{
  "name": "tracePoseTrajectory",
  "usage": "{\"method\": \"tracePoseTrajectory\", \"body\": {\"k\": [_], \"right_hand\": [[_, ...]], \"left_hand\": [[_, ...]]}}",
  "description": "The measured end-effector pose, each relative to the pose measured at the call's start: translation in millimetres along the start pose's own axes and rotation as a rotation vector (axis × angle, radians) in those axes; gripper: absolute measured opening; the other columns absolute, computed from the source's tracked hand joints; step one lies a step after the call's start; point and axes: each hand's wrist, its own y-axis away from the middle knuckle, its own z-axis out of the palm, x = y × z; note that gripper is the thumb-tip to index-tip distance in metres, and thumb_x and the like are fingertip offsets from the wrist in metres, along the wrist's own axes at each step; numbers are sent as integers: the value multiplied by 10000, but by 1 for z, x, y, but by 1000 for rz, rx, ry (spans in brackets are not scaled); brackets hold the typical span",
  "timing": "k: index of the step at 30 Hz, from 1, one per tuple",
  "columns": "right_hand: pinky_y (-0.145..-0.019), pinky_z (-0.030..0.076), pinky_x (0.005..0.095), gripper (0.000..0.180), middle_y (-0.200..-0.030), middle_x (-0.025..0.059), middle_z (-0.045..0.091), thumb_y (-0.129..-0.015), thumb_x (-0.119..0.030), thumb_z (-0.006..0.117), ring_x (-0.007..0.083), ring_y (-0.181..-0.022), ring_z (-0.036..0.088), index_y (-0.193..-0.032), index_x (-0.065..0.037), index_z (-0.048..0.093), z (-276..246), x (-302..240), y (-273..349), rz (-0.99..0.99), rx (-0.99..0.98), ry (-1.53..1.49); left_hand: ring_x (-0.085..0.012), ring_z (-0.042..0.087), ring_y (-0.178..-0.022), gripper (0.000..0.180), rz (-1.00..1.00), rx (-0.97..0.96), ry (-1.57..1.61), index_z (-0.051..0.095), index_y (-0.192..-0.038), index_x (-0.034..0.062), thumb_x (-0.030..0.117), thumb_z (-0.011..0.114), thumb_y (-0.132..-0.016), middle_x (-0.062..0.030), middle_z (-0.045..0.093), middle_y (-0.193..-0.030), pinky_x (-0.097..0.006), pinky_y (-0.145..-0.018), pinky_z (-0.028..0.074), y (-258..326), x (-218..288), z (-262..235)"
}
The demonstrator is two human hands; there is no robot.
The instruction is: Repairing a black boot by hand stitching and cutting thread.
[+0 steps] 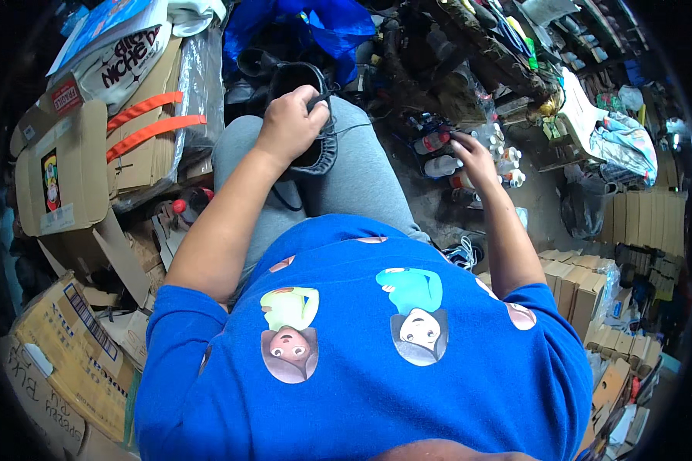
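Note:
On my lap lies a black shoe [315, 157] with a ridged edge along its lower part. My left hand [294, 123] is closed on it, fingers wrapped over the upper and a dark strap-like piece. A thin dark thread [354, 125] leaves the shoe's side toward the right; its far end is lost against the dark background. Out to the right, my right hand [475, 160] is held with its fingers drawn together, above several small bottles. What those fingers hold is too small to make out. A dark cord [286, 201] hangs from the shoe between my legs.
Small bottles [442, 165] stand on the floor at right, by a sneaker [465, 252]. Cardboard boxes [61, 169] crowd the left, with orange straps [158, 138]. A blue plastic bag [338, 31] lies ahead. Stacked cardboard pieces [584, 280] and a cluttered low table [577, 142] are at right.

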Motion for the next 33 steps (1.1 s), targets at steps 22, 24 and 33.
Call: {"method": "tracePoseTrajectory", "body": {"k": [22, 24, 33], "right_hand": [[-751, 476, 309, 366, -740, 90, 635, -943, -317, 518, 168, -762, 620, -773, -7, 616, 82, -185, 1, -239, -382, -864], [-757, 471, 311, 298, -767, 78, 647, -916, -309, 565, 181, -762, 628, -805, -53, 669, 50, -188, 16, -427, -132, -212], [-704, 500, 384, 333, -858, 148, 659, -764, -359, 703, 295, -764, 635, -900, -55, 699, -29, -166, 50, -306, -819, 369]], "left_hand": [[-360, 607, -649, 259, 123, 378, -67, 583, -748, 36, 276, 654, -814, -187, 616, -694, -415, -606, 467, -16, -20, -10], [-347, 602, -637, 274, 146, 408, -3, 582, -754, 30, 283, 663, -821, -188, 615, -701, -398, -605, 466, -22, -18, -8], [-85, 561, -695, 203, 87, 160, 431, 623, -872, 17, 207, 683, -838, -47, 651, -751, -258, -661, 462, -6, -47, -15]]}}
